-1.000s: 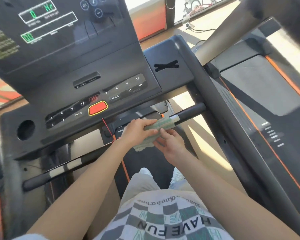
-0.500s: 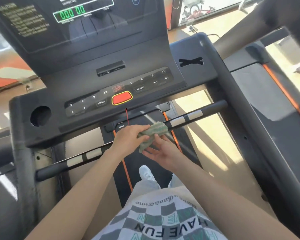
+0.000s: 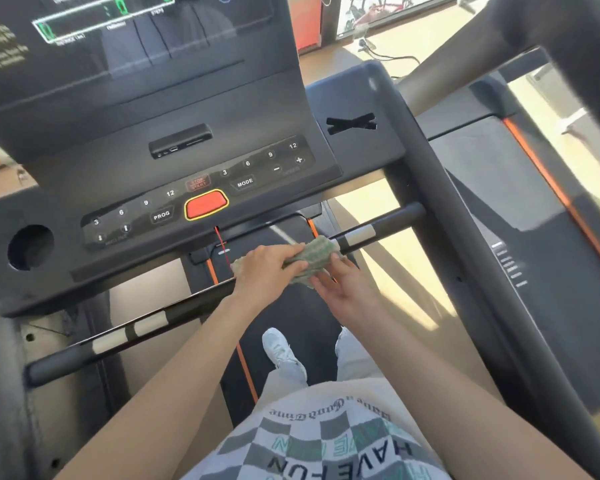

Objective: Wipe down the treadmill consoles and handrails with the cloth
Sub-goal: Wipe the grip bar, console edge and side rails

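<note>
1. Head view looks down on a black treadmill console (image 3: 194,161) with number keys, PROG and MODE keys and a red oval button ringed in yellow (image 3: 205,205).
2. Below the console, a black handrail crossbar with silver grip pads (image 3: 174,311) runs from lower left to upper right.
3. A green-and-white striped cloth (image 3: 317,252) is bunched around the crossbar near its middle. Its long axis follows the bar, and its upper-right end lies just beside a silver pad. A loose edge hangs below the bar.
4. The left hand (image 3: 269,268) is clamped over the cloth and bar from above, fingers curled round the far side.
5. The right hand (image 3: 343,289) lies palm up under the hanging edge, fingers apart and relaxed, their tips touching the cloth.
6. A thin red cord (image 3: 222,245) hangs from under the red button, just left of the left hand.
7. White shoes (image 3: 281,351) stand on the dark belt below, and a grey-and-white checked shirt (image 3: 326,441) fills the bottom edge.
8. A second treadmill deck with an orange stripe (image 3: 520,188) lies to the right.
9. A second ago the right hand's fingers were closed on the cloth beside the left hand. It has since dropped below and opened, while the left hand keeps its grip on the wrapped bar.
</note>
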{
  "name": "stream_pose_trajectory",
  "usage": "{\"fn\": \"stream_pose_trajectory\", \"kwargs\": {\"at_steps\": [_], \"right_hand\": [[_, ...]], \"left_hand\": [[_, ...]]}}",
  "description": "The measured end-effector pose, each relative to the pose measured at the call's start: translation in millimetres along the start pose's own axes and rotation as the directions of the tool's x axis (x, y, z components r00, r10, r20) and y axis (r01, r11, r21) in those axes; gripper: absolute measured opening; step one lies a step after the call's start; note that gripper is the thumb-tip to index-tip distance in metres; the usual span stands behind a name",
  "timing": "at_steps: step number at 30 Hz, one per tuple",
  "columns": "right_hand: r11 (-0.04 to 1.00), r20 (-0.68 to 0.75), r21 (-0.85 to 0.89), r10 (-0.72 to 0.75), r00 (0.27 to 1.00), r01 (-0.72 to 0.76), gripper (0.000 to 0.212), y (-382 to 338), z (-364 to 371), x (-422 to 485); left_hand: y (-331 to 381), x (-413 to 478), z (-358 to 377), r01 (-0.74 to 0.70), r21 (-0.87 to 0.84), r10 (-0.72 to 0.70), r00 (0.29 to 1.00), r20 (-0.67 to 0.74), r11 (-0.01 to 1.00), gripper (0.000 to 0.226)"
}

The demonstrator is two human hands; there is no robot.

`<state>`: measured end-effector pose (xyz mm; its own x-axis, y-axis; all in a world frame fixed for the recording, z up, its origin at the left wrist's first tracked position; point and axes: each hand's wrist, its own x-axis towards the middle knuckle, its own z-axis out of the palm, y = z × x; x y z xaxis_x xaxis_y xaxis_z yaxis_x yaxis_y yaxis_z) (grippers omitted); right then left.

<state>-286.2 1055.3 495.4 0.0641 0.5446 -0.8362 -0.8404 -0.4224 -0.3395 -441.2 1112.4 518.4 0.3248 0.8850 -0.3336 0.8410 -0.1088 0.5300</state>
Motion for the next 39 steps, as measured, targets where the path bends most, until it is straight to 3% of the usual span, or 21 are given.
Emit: {"fn": "stream_pose_trajectory", "kwargs": {"at_steps": [9, 13, 15, 18, 21, 22, 24, 25, 27, 29, 33, 39], "right_hand": [[0.977, -0.152, -0.016, -0.212, 0.965, 0.212, 0.028, -81, -35, 8], [0.927, -0.260, -0.054, -0.371, 0.892, 0.370, 0.030, -95, -37, -4], [0.870, -0.271, -0.156, -0.494, 0.826, 0.468, 0.037, -98, -39, -7], [0.679, -0.156, -0.426, -0.706, 0.690, 0.598, 0.041, -102, -44, -13], [0.425, 0.045, -0.604, -0.827, 0.560, 0.675, 0.048, -107, -46, -18], [0.262, 0.174, -0.677, -0.851, 0.496, 0.687, 0.049, -109, -48, -17], [-0.181, 0.512, -0.753, -0.764, 0.392, 0.632, 0.052, -110, -56, -5], [-0.350, 0.628, -0.740, -0.665, 0.403, 0.575, 0.054, -111, -59, 1], [-0.534, 0.712, -0.703, -0.533, 0.458, 0.470, 0.051, -112, -62, 10], [-0.625, 0.746, -0.662, -0.504, 0.435, 0.414, 0.040, -113, -60, 12], [-0.695, 0.842, -0.538, -0.427, 0.329, 0.476, 0.028, -99, -49, 10], [-0.681, 0.906, -0.419, -0.272, 0.323, 0.601, 0.012, -56, -18, 11]], "left_hand": [[93, 62, 37, -0.116, -0.037, 0.120, 0.985, 0.124, 0.993, 0.040], [117, 81, 49, -0.152, -0.053, 0.159, 0.974, 0.160, 0.987, 0.045], [121, 87, 52, -0.163, -0.062, 0.172, 0.967, 0.189, 0.985, 0.048], [119, 87, 47, -0.173, -0.153, 0.201, 0.961, 0.188, 0.973, 0.046], [104, 75, 38, -0.228, -0.225, 0.241, 0.970, 0.031, 0.947, 0.042], [98, 69, 37, -0.258, -0.198, 0.263, 0.965, 0.003, 0.946, 0.043], [88, 59, 38, -0.295, -0.110, 0.298, 0.955, 0.012, 0.949, 0.047], [83, 54, 41, -0.310, -0.064, 0.310, 0.951, 0.005, 0.949, 0.048], [77, 49, 43, -0.324, -0.002, 0.324, 0.945, -0.050, 0.946, 0.048], [71, 44, 43, -0.345, 0.039, 0.347, 0.930, -0.124, 0.938, 0.040], [47, 26, 44, -0.348, 0.083, 0.356, 0.885, -0.299, 0.934, 0.020], [2, -13, 28, -0.280, 0.121, 0.305, 0.871, -0.386, 0.952, 0.004]]}}
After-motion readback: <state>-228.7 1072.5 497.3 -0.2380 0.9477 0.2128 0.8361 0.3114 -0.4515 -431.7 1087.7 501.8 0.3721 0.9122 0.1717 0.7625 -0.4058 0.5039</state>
